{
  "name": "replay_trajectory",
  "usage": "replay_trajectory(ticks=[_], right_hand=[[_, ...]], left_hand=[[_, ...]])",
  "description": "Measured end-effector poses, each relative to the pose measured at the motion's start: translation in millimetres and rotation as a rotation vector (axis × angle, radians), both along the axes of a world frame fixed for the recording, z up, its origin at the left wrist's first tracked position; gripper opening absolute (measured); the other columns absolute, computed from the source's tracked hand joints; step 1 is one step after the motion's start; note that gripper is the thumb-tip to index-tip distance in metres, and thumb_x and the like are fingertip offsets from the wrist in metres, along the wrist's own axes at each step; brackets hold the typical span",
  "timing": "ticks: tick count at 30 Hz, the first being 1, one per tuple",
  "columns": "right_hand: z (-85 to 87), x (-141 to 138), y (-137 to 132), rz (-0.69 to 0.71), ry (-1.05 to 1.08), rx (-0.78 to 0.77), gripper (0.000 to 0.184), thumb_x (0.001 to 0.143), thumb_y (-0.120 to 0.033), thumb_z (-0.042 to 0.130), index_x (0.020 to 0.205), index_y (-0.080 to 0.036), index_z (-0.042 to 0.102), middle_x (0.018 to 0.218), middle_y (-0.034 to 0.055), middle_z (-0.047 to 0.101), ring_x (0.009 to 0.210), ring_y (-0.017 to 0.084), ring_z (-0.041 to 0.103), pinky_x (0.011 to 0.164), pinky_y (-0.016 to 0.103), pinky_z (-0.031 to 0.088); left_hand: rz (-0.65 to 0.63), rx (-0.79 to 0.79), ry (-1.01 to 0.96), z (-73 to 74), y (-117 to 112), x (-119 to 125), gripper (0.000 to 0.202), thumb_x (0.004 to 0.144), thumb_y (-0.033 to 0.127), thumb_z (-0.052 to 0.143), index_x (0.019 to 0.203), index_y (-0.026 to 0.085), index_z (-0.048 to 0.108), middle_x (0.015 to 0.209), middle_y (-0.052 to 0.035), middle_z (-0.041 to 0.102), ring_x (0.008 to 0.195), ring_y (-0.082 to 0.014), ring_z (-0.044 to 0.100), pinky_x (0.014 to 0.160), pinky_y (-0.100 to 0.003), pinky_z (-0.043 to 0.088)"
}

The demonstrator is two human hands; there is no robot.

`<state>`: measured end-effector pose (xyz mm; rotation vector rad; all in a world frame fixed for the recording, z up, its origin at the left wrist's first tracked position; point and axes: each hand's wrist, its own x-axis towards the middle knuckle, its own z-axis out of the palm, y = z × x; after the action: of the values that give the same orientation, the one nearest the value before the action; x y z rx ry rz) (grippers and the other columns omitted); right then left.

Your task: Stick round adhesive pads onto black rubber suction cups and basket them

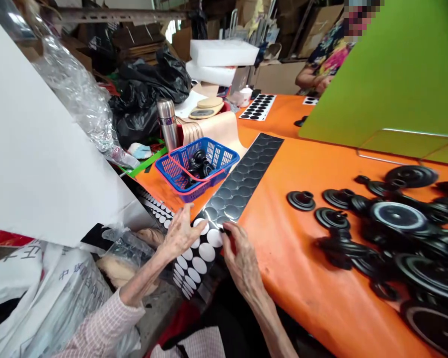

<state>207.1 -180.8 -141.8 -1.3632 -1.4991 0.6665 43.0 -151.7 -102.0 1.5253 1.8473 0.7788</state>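
Observation:
A long black sheet of round stickers (pixel 242 184) lies across the orange table (pixel 302 258). Its near end shows white circles where pads have come off. My left hand (pixel 181 232) lies spread and flat on that near end, holding it down. My right hand (pixel 239 256) pinches a black round pad at the sheet's edge with fingertips closed.
A blue basket (pixel 197 166) of black parts stands behind the sheet, beside a steel flask (pixel 168 122). Several black speaker parts (pixel 391 223) lie at right. A green board (pixel 391 74) stands behind them; another person (pixel 332 49) works at the far end. A white board (pixel 34 144) and plastic bags fill the left.

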Motion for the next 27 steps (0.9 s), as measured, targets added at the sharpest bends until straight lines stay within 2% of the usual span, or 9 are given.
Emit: replay_trajectory(ticks=[3,7,12,17,21,24,27], right_hand=[[-9.6,-2.3,-9.8,-0.021,-0.061,0.031,0.028,0.090,-0.030,0.042,0.104,-0.016,0.063,0.109,0.0149,0.066,0.105,0.025,0.062,0.095,0.046,0.050],[-1.1,-4.0,-3.0,-0.044,-0.146,0.055,0.030,0.092,-0.030,0.043,0.109,-0.016,0.063,0.111,0.0147,0.065,0.105,0.026,0.059,0.094,0.048,0.049],[0.8,-5.0,6.4,-0.104,-0.223,0.107,0.034,0.092,-0.039,0.047,0.107,-0.014,0.064,0.107,0.0156,0.064,0.101,0.028,0.058,0.089,0.049,0.050],[6.5,4.1,10.7,-0.103,-0.259,0.096,0.033,0.097,-0.033,0.036,0.098,-0.018,0.065,0.093,0.0118,0.066,0.090,0.025,0.060,0.080,0.043,0.052],[14.1,8.6,10.3,-0.087,-0.282,0.094,0.033,0.093,-0.045,0.047,0.107,-0.020,0.063,0.099,0.0110,0.065,0.095,0.027,0.060,0.082,0.043,0.052],[16.0,7.2,10.1,-0.051,-0.310,0.107,0.034,0.095,-0.044,0.042,0.105,-0.020,0.064,0.098,0.0110,0.066,0.093,0.026,0.062,0.080,0.042,0.052],[14.0,10.5,12.0,-0.038,-0.292,0.167,0.038,0.098,-0.043,0.034,0.098,-0.020,0.065,0.093,0.0107,0.068,0.086,0.025,0.064,0.076,0.040,0.052]], left_hand=[[0.006,-0.177,-0.261,-1.4,14.1,4.3,0.042,0.067,0.035,0.068,0.103,0.015,0.058,0.077,-0.0017,0.057,0.070,-0.0162,0.053,0.067,-0.029,0.042],[-0.152,-0.309,-0.471,6.6,19.8,8.2,0.022,0.065,0.032,0.062,0.077,0.015,0.059,0.062,0.0032,0.047,0.054,-0.0083,0.038,0.053,-0.023,0.029],[-0.267,-0.341,-0.619,9.5,9.5,18.9,0.026,0.062,0.035,0.064,0.075,0.012,0.063,0.061,0.0035,0.045,0.056,-0.0069,0.035,0.055,-0.022,0.028],[-0.297,-0.301,-0.663,14.5,3.3,24.4,0.023,0.065,0.034,0.066,0.074,0.013,0.062,0.062,0.0045,0.044,0.058,-0.0071,0.033,0.056,-0.022,0.027],[-0.315,-0.294,-0.697,18.1,3.0,26.3,0.025,0.066,0.036,0.068,0.077,0.014,0.064,0.068,0.0023,0.052,0.062,-0.0079,0.040,0.059,-0.021,0.031],[-0.312,-0.269,-0.689,16.0,4.1,29.1,0.023,0.069,0.033,0.066,0.081,0.014,0.066,0.073,0.0002,0.056,0.066,-0.0092,0.045,0.063,-0.021,0.036],[-0.317,-0.246,-0.518,13.1,4.3,30.9,0.018,0.075,0.026,0.056,0.084,0.014,0.067,0.073,-0.0006,0.057,0.066,-0.0109,0.049,0.065,-0.023,0.040]])
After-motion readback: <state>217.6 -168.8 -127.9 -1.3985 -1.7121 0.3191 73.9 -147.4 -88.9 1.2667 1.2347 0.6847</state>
